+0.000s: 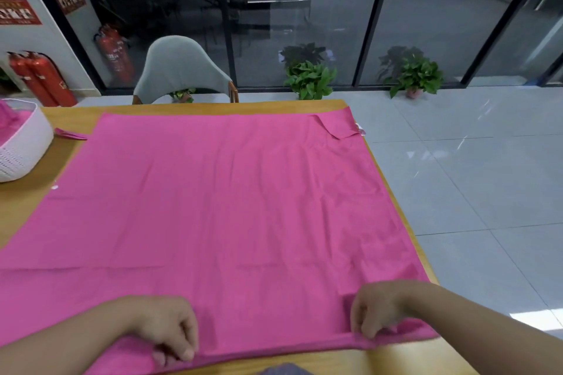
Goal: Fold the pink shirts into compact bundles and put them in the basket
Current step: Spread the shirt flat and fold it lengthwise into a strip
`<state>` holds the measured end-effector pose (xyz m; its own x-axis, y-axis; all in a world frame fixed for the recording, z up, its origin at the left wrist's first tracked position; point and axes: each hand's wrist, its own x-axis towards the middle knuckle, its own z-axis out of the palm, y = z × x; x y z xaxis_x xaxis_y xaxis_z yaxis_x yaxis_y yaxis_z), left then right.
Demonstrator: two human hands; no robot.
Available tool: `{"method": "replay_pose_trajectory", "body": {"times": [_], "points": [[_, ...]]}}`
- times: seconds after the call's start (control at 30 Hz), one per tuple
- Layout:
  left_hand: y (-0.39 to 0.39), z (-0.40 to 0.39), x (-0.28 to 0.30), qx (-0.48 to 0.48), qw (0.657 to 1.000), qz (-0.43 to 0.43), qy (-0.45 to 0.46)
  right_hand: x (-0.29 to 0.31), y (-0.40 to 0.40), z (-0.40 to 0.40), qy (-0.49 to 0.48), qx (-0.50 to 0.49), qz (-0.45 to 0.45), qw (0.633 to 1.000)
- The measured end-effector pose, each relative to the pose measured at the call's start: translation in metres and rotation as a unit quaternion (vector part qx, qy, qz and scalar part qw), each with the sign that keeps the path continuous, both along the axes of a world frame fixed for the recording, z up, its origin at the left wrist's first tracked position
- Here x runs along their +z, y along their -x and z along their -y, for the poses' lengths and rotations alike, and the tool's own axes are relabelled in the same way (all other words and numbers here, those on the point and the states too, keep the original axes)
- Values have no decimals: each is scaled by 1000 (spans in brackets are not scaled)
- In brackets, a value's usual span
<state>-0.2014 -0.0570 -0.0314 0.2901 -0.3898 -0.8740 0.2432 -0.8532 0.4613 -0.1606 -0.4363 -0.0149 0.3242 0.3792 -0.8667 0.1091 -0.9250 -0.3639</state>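
Basket (21,143) first, at the far left of the worktop (304,105): white, perforated, with pink cloth already inside, and well apart from both hands. Just beside it a small pink tab (70,134) of cloth lies on the wood. Rightward, the pink shirt (219,198) lies spread flat over most of the worktop, its long axis running left to right across the person, its far edge close to the far edge of the wood and its near hem directly under the hands. The left hand (169,332) sits at the near hem left of centre, fingers curled and pinching the fabric edge. The right hand (376,310) sits at the same hem towards the near right corner, fingers likewise curled over and gripping the cloth, which bunches a little beneath it. Both hands hold the near edge, so the whole body of the shirt lies away from them, towards the far side; a fold would likely carry this hem forward over the cloth. At the far right corner a small flap (335,128) is turned over. The left hand is the nearer one to the basket.
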Motion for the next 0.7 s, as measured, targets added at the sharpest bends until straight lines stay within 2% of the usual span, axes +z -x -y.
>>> {"method": "replay_pose_trajectory", "body": {"times": [0.03,0.1,0.17,0.27,0.33,0.4,0.5,0.57,0.7], "points": [[-1,0,0,-9,999,-47,-13,1,-2,-1,3,-7,-46,999],[-9,3,1,-22,996,-83,-21,3,-11,-3,-30,-53,-94,994],[-28,8,6,-10,998,-59,-1,9,-27,-3,-77,-102,-58,990],[-70,22,12,53,995,62,50,18,-59,-6,-133,-157,51,977],[-101,34,10,101,977,175,70,17,-80,-11,-148,-172,132,965],[-132,48,4,110,945,304,44,11,-101,-14,-140,-176,228,947],[-172,75,-3,54,882,466,-33,-1,-131,-19,-130,-218,333,908],[-196,94,-8,32,860,501,-91,-9,-154,-22,-122,-248,375,885],[-241,120,-16,20,855,495,-154,-16,-204,-23,-111,-285,438,846]]}}
